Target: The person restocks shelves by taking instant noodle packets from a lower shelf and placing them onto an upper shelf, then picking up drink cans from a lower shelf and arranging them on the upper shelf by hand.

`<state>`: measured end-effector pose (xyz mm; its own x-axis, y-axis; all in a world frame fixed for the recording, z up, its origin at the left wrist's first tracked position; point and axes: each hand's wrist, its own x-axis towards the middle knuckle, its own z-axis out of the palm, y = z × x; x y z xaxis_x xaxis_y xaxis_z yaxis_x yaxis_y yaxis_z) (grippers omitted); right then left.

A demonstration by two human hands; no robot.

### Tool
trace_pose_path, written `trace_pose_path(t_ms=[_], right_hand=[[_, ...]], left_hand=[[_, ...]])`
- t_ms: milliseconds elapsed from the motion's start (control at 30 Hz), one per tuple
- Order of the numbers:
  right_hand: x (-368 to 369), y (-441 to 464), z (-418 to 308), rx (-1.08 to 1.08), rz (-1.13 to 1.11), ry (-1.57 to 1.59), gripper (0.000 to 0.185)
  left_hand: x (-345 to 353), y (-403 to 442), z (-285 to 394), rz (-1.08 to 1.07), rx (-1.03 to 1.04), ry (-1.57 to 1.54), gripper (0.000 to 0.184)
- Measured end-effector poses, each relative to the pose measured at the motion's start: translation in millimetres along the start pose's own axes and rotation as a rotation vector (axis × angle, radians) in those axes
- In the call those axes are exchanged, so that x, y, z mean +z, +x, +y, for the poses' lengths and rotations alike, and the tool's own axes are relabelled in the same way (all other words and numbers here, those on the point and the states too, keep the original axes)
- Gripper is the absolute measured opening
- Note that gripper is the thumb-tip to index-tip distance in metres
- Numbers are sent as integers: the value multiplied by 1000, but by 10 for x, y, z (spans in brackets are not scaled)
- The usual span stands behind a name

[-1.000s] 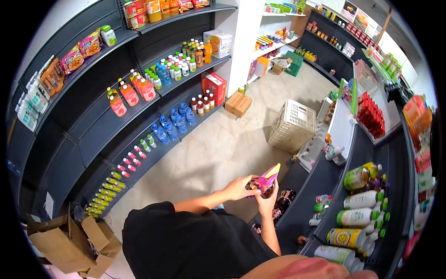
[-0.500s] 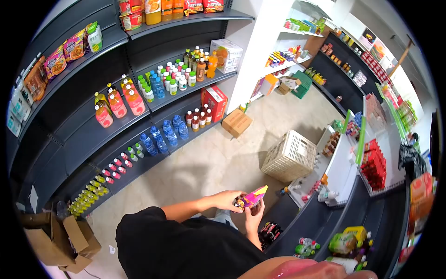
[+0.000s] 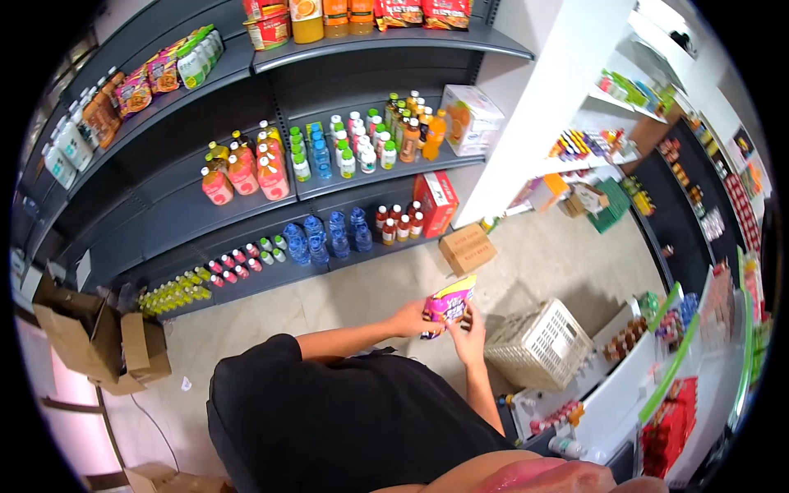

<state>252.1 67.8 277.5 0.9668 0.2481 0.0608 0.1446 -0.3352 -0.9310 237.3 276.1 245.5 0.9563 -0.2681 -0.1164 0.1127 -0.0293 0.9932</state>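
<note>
A purple food packet with a yellow top edge is held up in front of my chest, tilted to the right. My left hand grips its left side, fingers closed on the edge. On the lower right side, my right hand has its thumb and fingers wrapped round the packet. The hands cover the packet's lower part. Similar purple packets stand on the upper left shelf, between brown-topped bottles and white-and-green bottles.
Dark shelves with pink drink bottles and blue water bottles curve ahead. A closed carton and a cream plastic crate stand on the floor. Open cartons lie at left. Low white shelving runs along the right.
My view and body have turned toward the right, so the shelves sit further right in view. The packet has been raised and turned more upright, still in both hands.
</note>
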Motion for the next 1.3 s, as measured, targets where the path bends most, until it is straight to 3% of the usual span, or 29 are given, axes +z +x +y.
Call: trace_pose_path(t_ms=[33,167,267,300,400,533,600,700,800,833,933,1067,1133,1233,1300], right_hand=[[-29,260,-64,-46,0,22,68],[-163,1127,-586,-184,-77,11,57],[-92,1655,-856,-466,-15,-43,44],[-11,1854,-813,-561,37,-13,36],[156,2384,-785,-587,117,-56,36],[178,3013,-740,-317,-72,335,40],[63,3285,-786,-320,-59,299,40],[-108,3858,-747,-486,5,164,40],[-175,4212,-939,-489,-5,170,40],[-167,4341,-1017,-528,17,166,39],[-89,4907,-1192,-810,55,105,39],[-66,5710,-2032,-1139,121,-7,61],[-15,6126,-2416,-1239,131,-8,63],[130,6710,-2940,-1365,166,64,56],[243,6989,-3234,-1308,158,28,48]], left_hand=[[-77,98,146,84,-45,-2,56],[-307,444,228,478,182,-97,62],[-508,585,485,533,334,-534,54],[-615,626,497,540,341,-513,51],[-847,939,594,649,470,-507,52],[-1214,1562,803,626,563,-553,54],[-1378,1876,864,642,554,-495,54],[-1599,2371,1186,671,572,-395,54],[-1841,2716,1303,697,541,-139,53],[-1908,2780,1391,667,512,-201,59],[-2433,2967,1796,776,656,475,73],[-2929,3270,2786,1028,935,320,92],[-3264,3425,3273,1074,1129,591,100],[-3820,3657,3774,1283,1194,1118,80],[-3775,3722,4247,1438,1049,1188,55]])
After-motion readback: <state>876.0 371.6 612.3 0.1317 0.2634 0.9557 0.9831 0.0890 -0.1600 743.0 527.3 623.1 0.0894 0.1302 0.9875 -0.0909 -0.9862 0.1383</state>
